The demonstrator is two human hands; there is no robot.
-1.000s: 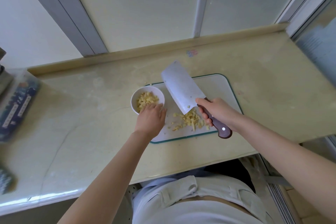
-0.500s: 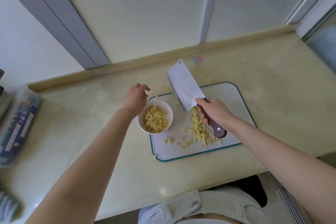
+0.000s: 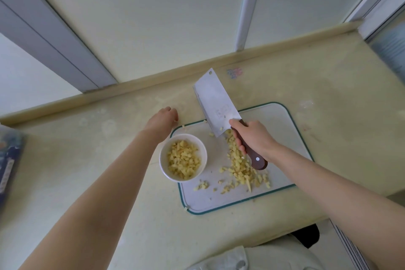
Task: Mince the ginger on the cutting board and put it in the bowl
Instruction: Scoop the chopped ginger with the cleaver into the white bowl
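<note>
My right hand (image 3: 255,138) is wrapped round the dark wooden handle of the cleaver (image 3: 215,103), fingers curled under it and the thumb lying up against the base of the blade. The broad blade points away from me and to the left, lifted off the cutting board (image 3: 280,120), with a few yellow bits stuck near its heel. Under and just near of that hand lies the loose ginger (image 3: 240,167), a chopped heap running down the middle of the board, with smaller crumbs scattered to the left toward the near edge. The white bowl (image 3: 163,164) stands on the board's left edge, partly over the desk (image 3: 87,160), and is well filled with minced ginger. My left hand (image 3: 163,117) reaches past the far side of the bowl to the board's far left corner, knuckles up and fingers bent down and away from me; I cannot tell whether they pinch anything. A blue packet (image 3: 8,160) lies at the far left of the desk.
</note>
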